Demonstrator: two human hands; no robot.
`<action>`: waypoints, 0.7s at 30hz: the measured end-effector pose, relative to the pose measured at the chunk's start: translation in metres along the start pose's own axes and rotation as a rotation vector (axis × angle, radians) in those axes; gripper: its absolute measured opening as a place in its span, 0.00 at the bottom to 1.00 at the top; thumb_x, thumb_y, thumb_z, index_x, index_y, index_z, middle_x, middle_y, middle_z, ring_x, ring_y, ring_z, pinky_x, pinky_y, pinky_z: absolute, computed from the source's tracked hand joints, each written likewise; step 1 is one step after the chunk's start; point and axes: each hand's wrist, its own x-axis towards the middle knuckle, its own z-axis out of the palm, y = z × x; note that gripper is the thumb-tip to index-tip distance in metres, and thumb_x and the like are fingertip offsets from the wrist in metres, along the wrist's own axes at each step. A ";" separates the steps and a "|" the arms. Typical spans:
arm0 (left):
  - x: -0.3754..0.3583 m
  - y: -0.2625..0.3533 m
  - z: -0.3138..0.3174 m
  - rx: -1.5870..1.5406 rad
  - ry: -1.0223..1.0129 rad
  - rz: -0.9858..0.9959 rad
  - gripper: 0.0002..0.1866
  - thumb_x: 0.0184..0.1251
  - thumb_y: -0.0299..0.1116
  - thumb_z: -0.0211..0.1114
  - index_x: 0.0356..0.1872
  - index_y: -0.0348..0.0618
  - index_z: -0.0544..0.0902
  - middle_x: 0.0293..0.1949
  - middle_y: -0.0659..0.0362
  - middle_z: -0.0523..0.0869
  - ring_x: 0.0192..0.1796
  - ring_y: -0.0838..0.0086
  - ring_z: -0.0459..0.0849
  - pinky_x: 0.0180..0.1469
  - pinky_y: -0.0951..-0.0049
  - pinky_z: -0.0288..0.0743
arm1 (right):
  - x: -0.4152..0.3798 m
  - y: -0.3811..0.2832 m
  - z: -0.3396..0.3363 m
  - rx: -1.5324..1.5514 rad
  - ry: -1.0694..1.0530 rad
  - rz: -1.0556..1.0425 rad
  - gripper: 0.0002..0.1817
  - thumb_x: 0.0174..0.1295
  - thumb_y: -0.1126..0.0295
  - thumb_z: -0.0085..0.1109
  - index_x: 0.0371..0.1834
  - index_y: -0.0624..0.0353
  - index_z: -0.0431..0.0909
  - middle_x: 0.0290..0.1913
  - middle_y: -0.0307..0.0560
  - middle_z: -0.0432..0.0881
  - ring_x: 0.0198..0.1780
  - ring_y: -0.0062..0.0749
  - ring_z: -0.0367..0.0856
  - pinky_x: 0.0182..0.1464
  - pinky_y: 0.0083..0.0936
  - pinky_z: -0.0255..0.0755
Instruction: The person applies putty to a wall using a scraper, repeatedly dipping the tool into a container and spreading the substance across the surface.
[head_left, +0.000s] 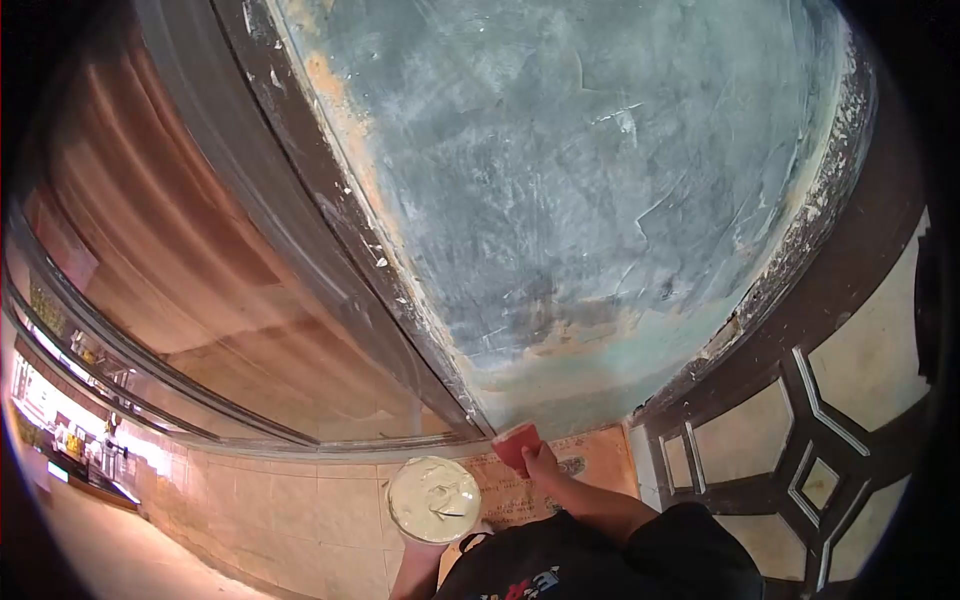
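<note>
A round tub of cream-coloured paste [432,496] is held low in front of me. My left hand [424,550] supports it from below and at its near side, with most of the fingers hidden under it. My right hand [541,464] is closed around a flat, red, block-like piece [513,446], held up to the right of the tub and near the foot of the wall panel. Ahead rises the patchy grey-green wall [560,200], with pale smears, scratches and bare orange spots along its left edge.
A dark door frame [330,220] and glass pane with a brown curtain [170,240] border the wall on the left. To the right stands a dark panelled door [740,445]. Beneath me lie floor tiles [320,510] and a printed brown sheet [600,455].
</note>
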 end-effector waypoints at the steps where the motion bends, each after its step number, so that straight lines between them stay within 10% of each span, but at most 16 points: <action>1: 0.000 -0.003 -0.001 0.364 -0.102 0.149 0.41 0.57 0.27 0.73 0.71 0.41 0.61 0.66 0.52 0.72 0.64 0.66 0.75 0.64 0.61 0.75 | -0.013 -0.001 -0.008 0.194 -0.154 0.126 0.10 0.70 0.67 0.55 0.47 0.62 0.72 0.35 0.47 0.81 0.29 0.28 0.83 0.29 0.26 0.77; 3: -0.001 0.000 -0.005 1.224 -0.327 0.532 0.40 0.58 0.27 0.73 0.71 0.42 0.61 0.66 0.52 0.72 0.65 0.66 0.76 0.64 0.61 0.74 | -0.029 -0.010 -0.023 0.381 -0.314 0.259 0.10 0.70 0.68 0.56 0.47 0.62 0.72 0.36 0.46 0.81 0.31 0.28 0.83 0.31 0.26 0.78; 4: -0.001 -0.006 -0.006 0.798 -0.122 0.272 0.42 0.57 0.28 0.74 0.71 0.42 0.60 0.66 0.52 0.72 0.65 0.66 0.76 0.65 0.61 0.74 | -0.024 -0.018 -0.032 0.285 -0.402 0.170 0.10 0.69 0.69 0.58 0.48 0.62 0.71 0.38 0.46 0.81 0.33 0.29 0.84 0.32 0.27 0.80; 9: 0.004 -0.003 0.011 1.018 -0.309 0.415 0.43 0.57 0.26 0.73 0.72 0.43 0.59 0.67 0.51 0.71 0.66 0.64 0.74 0.66 0.59 0.73 | -0.018 -0.114 -0.081 0.435 -0.486 0.041 0.13 0.67 0.67 0.62 0.47 0.63 0.72 0.38 0.45 0.81 0.38 0.26 0.84 0.34 0.22 0.78; 12: 0.014 -0.003 0.006 0.291 -0.235 0.043 0.32 0.76 0.53 0.46 0.74 0.49 0.59 0.72 0.53 0.65 0.72 0.59 0.67 0.71 0.50 0.63 | -0.022 -0.164 -0.108 0.635 -0.520 -0.087 0.12 0.68 0.68 0.60 0.49 0.62 0.72 0.42 0.43 0.80 0.39 0.23 0.83 0.40 0.22 0.77; 15: 0.017 -0.003 0.014 0.261 -0.286 0.058 0.32 0.76 0.55 0.42 0.74 0.50 0.60 0.72 0.54 0.66 0.72 0.58 0.67 0.72 0.49 0.63 | -0.025 -0.197 -0.126 0.542 -0.563 -0.252 0.10 0.67 0.74 0.60 0.49 0.59 0.72 0.50 0.43 0.78 0.51 0.28 0.80 0.48 0.28 0.79; 17: 0.020 -0.003 0.019 0.155 -0.270 0.043 0.32 0.76 0.56 0.41 0.73 0.50 0.60 0.72 0.54 0.66 0.72 0.58 0.67 0.72 0.49 0.63 | -0.032 -0.222 -0.138 0.359 -0.438 -0.745 0.14 0.59 0.80 0.63 0.47 0.58 0.75 0.51 0.45 0.78 0.54 0.32 0.79 0.50 0.30 0.77; 21: 0.022 0.002 0.034 -0.109 -0.205 -0.084 0.32 0.76 0.57 0.41 0.73 0.50 0.61 0.73 0.54 0.65 0.72 0.58 0.67 0.71 0.48 0.62 | -0.052 -0.269 -0.164 0.071 -0.386 -0.979 0.18 0.49 0.83 0.65 0.44 0.56 0.78 0.51 0.47 0.78 0.54 0.40 0.78 0.50 0.33 0.76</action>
